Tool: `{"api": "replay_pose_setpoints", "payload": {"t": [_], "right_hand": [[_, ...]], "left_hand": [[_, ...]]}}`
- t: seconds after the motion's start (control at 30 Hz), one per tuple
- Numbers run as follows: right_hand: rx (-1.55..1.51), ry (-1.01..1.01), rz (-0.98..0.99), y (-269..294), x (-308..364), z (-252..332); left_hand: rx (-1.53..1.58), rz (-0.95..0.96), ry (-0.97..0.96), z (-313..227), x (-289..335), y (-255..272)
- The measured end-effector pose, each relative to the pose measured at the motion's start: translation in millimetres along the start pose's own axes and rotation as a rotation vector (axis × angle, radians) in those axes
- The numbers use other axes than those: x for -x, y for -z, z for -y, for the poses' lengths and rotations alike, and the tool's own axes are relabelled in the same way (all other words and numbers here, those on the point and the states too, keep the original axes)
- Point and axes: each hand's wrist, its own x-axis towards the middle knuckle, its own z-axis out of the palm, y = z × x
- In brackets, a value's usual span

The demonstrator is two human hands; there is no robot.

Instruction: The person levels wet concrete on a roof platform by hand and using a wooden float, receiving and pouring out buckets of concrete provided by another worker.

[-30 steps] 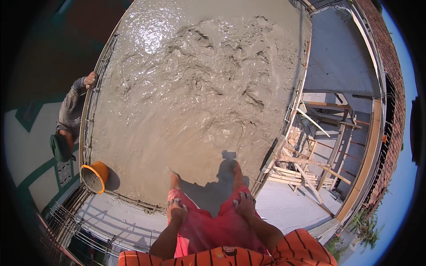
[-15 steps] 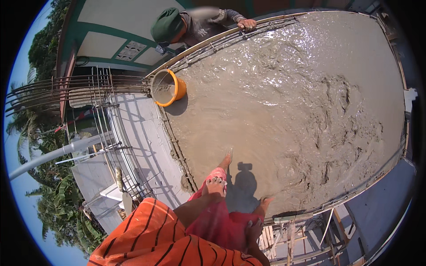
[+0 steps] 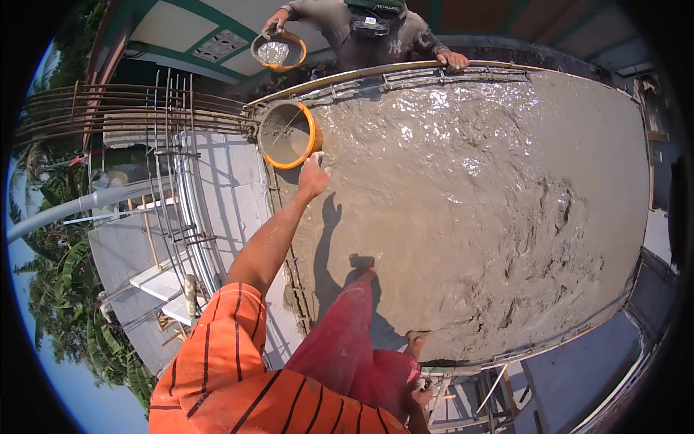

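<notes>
My left hand [image 3: 315, 176] stretches forward, its fingertips by the rim of an orange bucket [image 3: 313, 137]. Its shadow on the wet concrete shows fingers apart, and I see no clear grip on the rim. Grey mix coats the inside of this bucket, which stands tilted at the slab's far left corner. Down by my right knee, my right hand [image 3: 421, 396] rests against the red trousers [image 3: 340, 325], partly hidden, with nothing visible in it. Beyond the formwork, a co-worker's hand [image 3: 275, 22] holds a second orange bucket [image 3: 295, 61] with shiny liquid inside.
Wet concrete [image 3: 434, 217] spreads around my bare feet, rougher to the right. Wooden formwork [image 3: 347, 75] and rebar edge it. Rebar bars [image 3: 166, 116] project at the left, above pale panels and pipes. The co-worker's other hand [image 3: 453, 59] rests on the far board.
My left hand has left my knee and reached out to the bucket. The co-worker has straightened up, moved right and raised a second bucket. My view has shifted slightly.
</notes>
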Motion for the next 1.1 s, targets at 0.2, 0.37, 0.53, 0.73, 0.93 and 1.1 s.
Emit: {"api": "replay_pose_setpoints", "payload": {"t": [0.2, 0.37, 0.53, 0.73, 0.93, 1.1], "right_hand": [[-0.130, 0.022, 0.013, 25.9, -10.9, -5.5], [-0.018, -0.072, 0.022, 45.0, -10.7, -27.2], [-0.094, 0.059, 0.053, 56.3, -42.2, -35.9], [-0.457, -0.045, 0.090, 3.8, -104.3, -69.8], [-0.599, -0.042, 0.140, 21.2, -120.0, -6.4], [-0.388, 0.027, 0.129, 22.2, -145.8, 29.7]], "left_hand": [[-0.011, -0.618, 0.114, -18.1, -169.5, 149.6], [0.214, -0.758, 0.154, -67.7, -218.4, 228.5], [0.748, -0.420, -0.078, -63.6, -213.2, 310.8], [0.893, -0.623, -0.186, -121.0, -131.3, 226.4], [1.042, 0.094, 0.160, -135.3, -51.5, 131.8], [1.105, 0.196, 0.163, -175.6, 30.0, 109.5]]}}
